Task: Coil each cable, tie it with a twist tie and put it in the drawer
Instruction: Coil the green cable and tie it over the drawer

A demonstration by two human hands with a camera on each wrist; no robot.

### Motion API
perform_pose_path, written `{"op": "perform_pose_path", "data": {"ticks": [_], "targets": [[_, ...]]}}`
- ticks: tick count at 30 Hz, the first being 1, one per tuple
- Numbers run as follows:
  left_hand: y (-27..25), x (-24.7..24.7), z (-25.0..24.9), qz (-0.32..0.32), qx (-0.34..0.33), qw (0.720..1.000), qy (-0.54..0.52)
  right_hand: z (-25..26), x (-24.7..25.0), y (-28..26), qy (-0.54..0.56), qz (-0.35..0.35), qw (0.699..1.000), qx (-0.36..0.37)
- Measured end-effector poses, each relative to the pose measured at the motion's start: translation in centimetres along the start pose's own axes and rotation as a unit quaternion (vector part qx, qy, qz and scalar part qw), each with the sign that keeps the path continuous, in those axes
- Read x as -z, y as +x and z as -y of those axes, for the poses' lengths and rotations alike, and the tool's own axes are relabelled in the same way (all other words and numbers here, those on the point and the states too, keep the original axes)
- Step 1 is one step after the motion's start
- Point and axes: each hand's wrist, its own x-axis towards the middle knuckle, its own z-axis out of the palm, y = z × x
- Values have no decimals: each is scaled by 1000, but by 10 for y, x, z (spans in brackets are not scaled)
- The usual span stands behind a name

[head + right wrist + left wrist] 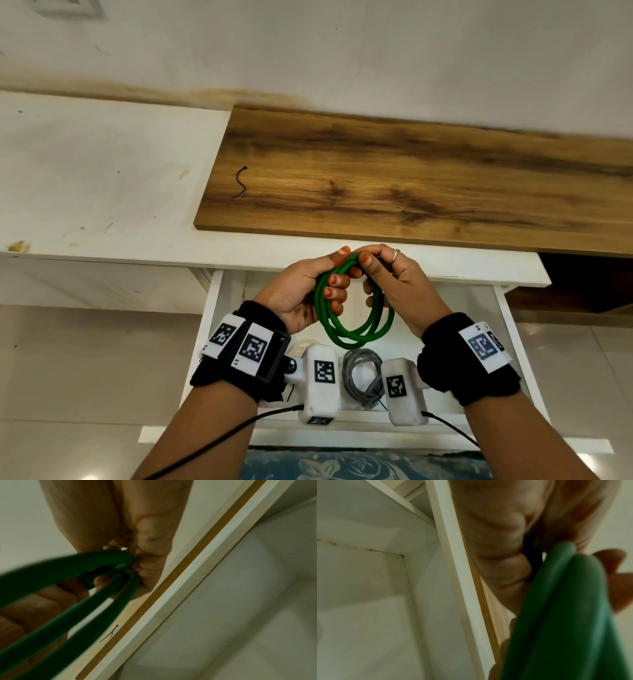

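**The green coil may spring open before it is tied**

Both hands hold the green cable [354, 318] above the open drawer [507, 329]. The left hand [301, 291] is closed around the left side of the coil; the right hand [397, 284] pinches the top of the loops, at 12 o'clock. Whether a tie is already between the right fingers I cannot tell. One black twist tie [239, 181] lies on the wooden board [411, 178], at 10 o'clock from the hands, well apart. If one hand lets go to reach it, the loops could slip and unwind. A grey cable [363, 373] already lies in the drawer, at 6 o'clock; a loose green coil dropped there could tangle with it.
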Motion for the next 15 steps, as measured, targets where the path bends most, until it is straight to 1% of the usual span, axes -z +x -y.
{"op": "perform_pose_path", "data": {"ticks": [3,6,8,10,12,15], "targets": [[3,4,1,-33,-16,998,57,1,3,0,26,23,999,-23],[7,10,4,-84,-45,986,139,2,7,-2,32,29,998,-54],[10,11,7,-105,-62,977,173,2,9,-2,33,29,997,-63],[11,10,8,-110,-73,972,195,1,8,-2,38,18,997,-69],[10,9,8,-100,-75,969,211,-1,7,-1,40,9,997,-70],[7,10,7,-86,-64,964,245,-3,3,-1,6,15,999,-42]]}}
